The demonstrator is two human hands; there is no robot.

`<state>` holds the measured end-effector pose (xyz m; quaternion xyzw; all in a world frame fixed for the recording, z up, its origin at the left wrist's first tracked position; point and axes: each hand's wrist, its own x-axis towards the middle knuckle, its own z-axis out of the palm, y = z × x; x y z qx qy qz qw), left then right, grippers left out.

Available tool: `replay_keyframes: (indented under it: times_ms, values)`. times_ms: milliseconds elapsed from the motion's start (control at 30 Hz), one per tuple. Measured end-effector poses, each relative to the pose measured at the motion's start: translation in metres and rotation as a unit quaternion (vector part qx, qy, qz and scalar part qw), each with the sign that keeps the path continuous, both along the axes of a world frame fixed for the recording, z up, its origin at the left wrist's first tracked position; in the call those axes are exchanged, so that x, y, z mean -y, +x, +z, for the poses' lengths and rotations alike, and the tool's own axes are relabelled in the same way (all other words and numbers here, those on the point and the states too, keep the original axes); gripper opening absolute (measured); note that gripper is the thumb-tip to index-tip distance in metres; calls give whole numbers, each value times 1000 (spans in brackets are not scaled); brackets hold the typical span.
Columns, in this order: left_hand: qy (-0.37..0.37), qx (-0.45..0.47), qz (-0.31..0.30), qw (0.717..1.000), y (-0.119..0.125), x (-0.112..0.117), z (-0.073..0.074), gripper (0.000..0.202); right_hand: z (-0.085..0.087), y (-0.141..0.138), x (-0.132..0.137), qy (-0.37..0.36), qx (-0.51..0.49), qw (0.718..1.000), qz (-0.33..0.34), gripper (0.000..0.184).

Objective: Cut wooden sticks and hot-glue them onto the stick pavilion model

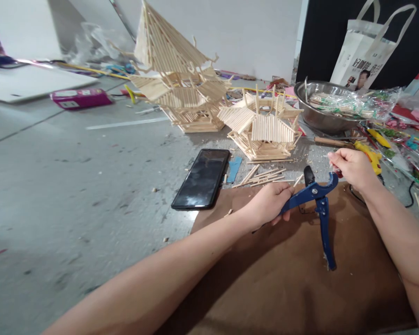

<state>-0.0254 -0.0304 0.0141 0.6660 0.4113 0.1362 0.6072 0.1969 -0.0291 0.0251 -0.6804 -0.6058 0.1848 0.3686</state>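
Observation:
My left hand (269,204) is closed round one handle of a blue cutter (317,200), whose other handle hangs down over a brown sheet (293,279). My right hand (351,167) is pinched shut just beyond the cutter's jaw, holding something small and pale that I cannot make out. Loose wooden sticks (261,177) lie on the floor just beyond the cutter. Behind them stands a small stick-built model (261,130), and a taller stick pagoda (176,79) stands further left.
A black phone (202,179) lies face up left of the sticks. A metal bowl (321,118) with bagged sticks sits at the right, beside a white bag (365,56), a yellow tool (370,156) and coloured packets. A pink box (80,98) lies far left on the grey floor.

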Motion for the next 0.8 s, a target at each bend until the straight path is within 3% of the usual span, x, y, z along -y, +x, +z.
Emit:
replay_keyframes:
  times_ms: [167, 233, 300, 433, 567, 733, 800]
  values:
    - [-6, -8, 22, 1000, 0, -3, 1, 24, -4, 12, -7, 34, 57, 995, -68, 42]
    - [-13, -2, 40, 999, -1, -5, 0, 24, -4, 13, -8, 56, 38, 997, -47, 35]
    - [-15, 7, 52, 999, -2, -7, -1, 23, -3, 10, -8, 50, -63, 997, 8, 36]
    - [-13, 12, 60, 998, -3, -10, -4, 22, 3, -5, -2, -90, -228, 960, 133, 40]
    - [-17, 17, 55, 998, -3, -9, -4, 22, 4, -11, 2, -140, -281, 940, 133, 29]
    - [-47, 31, 7, 998, -5, -7, 1, 23, -3, -2, 1, -119, -350, 916, 154, 34]
    - [-52, 31, -18, 998, -5, -6, 2, 25, -5, -2, 1, -103, -337, 924, 147, 36]
